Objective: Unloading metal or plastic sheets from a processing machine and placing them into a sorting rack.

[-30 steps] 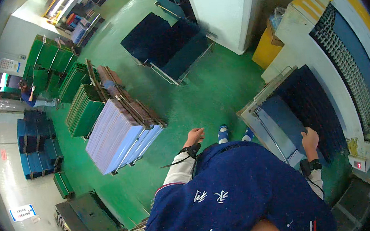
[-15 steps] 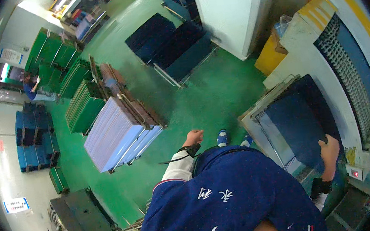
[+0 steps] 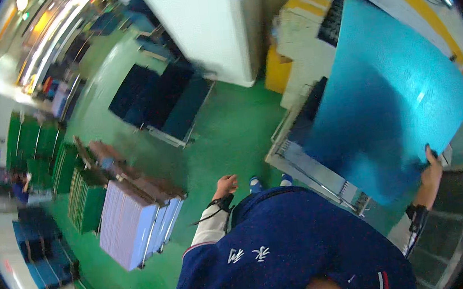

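Observation:
A large, bright blue flat sheet [image 3: 390,99] is tilted up at the right, over the front of the machine and the rack. My right hand [image 3: 430,175] grips its near right corner, the thumb showing on the upper face. My left hand [image 3: 226,186] hangs apart from everything beside my body, fingers curled in with nothing visible in them. Under the sheet shows a metal-edged rack [image 3: 316,174], and a darker sheet [image 3: 312,108] peeks out along its far side.
A pale machine [image 3: 307,35] with yellow edging stands at far right, beside a white pillar [image 3: 202,29]. Dark panels [image 3: 153,96] rest on a floor rack. Left are a cart of lilac sheets [image 3: 132,222] and green stacks [image 3: 88,199]. A person [image 3: 20,186] stands far left.
My right hand has lifted the blue sheet from lying dark on the rack to a bright, raised tilt. The view has swung, so the surroundings sit further left. My left hand stays curled.

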Motion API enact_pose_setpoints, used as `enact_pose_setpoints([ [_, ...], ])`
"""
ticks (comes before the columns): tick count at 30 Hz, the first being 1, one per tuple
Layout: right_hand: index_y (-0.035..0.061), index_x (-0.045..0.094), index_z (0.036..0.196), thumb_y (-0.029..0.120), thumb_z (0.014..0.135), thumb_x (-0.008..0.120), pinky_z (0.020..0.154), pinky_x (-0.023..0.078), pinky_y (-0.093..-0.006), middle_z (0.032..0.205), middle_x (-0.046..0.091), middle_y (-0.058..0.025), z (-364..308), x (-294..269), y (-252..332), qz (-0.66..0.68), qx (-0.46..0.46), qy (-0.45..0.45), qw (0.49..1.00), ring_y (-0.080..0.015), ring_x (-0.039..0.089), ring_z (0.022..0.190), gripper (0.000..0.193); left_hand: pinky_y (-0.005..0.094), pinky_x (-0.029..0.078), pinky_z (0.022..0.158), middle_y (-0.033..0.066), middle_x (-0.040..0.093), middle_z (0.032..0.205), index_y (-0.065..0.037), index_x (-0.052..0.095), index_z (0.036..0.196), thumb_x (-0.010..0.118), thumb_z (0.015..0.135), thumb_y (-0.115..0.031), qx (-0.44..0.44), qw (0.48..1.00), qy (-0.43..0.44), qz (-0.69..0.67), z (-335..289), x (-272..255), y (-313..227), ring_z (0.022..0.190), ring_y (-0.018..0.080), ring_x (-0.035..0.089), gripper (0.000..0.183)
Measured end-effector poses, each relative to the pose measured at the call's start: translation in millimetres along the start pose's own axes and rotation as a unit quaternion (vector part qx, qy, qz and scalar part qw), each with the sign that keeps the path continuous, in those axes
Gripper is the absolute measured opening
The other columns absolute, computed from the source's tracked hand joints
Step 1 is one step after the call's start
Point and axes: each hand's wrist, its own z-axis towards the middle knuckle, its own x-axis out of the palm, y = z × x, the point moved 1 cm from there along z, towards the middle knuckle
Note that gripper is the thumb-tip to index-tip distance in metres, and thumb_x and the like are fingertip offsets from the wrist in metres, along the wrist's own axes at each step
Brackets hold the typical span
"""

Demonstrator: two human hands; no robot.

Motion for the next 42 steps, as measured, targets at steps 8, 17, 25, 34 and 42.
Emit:
enact_pose_setpoints([
  [8, -0.0029, 0.056, 0.102, 0.001, 0.076, 0.058, 0.075, 0.048, -0.037, 0.095, 0.06, -0.013, 14, 55, -15, 0.436, 0.158, -0.119, 0.878, -0.0244, 0.059, 0.084, 0.026, 0.0287, 0.046, 0.044, 0.0093, 0.059, 0.079, -0.001, 0.051, 0.107, 0.058, 0.082, -0.023, -0.003, 1.0, -0.003, 0.007, 9, 19, -3, 0.056, 0.0203, 0.057, 0.033],
  [17, -0.0014, 0.055, 0.09, 0.004, 0.078, 0.056, 0.076, 0.048, -0.0383, 0.09, 0.058, -0.012, 50, 101, -62, 0.625, 0.274, -0.1, 0.724, -0.0266, 0.057, 0.085, 0.012, 0.0293, 0.048, 0.045, 0.013, 0.061, 0.086, 0.001, 0.05, 0.109, 0.057, 0.083, -0.022, 0.004, 1.0, -0.008, 0.017, -7, 54, -28, 0.06, 0.0231, 0.061, 0.035],
  [25, -0.0003, 0.053, 0.093, 0.002, 0.079, 0.058, 0.078, 0.048, -0.0376, 0.091, 0.057, -0.0093, 92, 135, -65, 0.664, 0.327, -0.145, 0.657, -0.0238, 0.056, 0.087, 0.015, 0.0315, 0.049, 0.046, 0.0145, 0.061, 0.087, 0.001, 0.049, 0.11, 0.057, 0.083, -0.022, -0.004, 0.999, -0.043, -0.006, -12, 64, -27, 0.061, 0.0256, 0.061, 0.036],
  [34, 0.0048, 0.052, 0.091, 0.007, 0.08, 0.061, 0.069, 0.048, -0.0343, 0.088, 0.056, -0.0079, 123, 156, -62, 0.661, 0.379, -0.059, 0.645, -0.0225, 0.054, 0.077, 0.014, 0.0321, 0.049, 0.046, 0.0163, 0.061, 0.089, 0.002, 0.047, 0.112, 0.057, 0.082, -0.019, -0.018, 0.998, -0.058, -0.023, -24, 75, -20, 0.065, 0.028, 0.061, 0.037],
  [42, 0.004, 0.049, 0.086, 0.015, 0.076, 0.068, 0.065, 0.048, -0.0347, 0.082, 0.051, -0.0086, 137, 169, -74, 0.606, 0.385, -0.011, 0.696, -0.0229, 0.051, 0.071, 0.024, 0.0303, 0.049, 0.048, 0.0154, 0.06, 0.094, 0.002, 0.045, 0.116, 0.057, 0.083, -0.022, 0.002, 0.998, -0.064, -0.015, -32, 94, -27, 0.068, 0.0255, 0.062, 0.042],
])
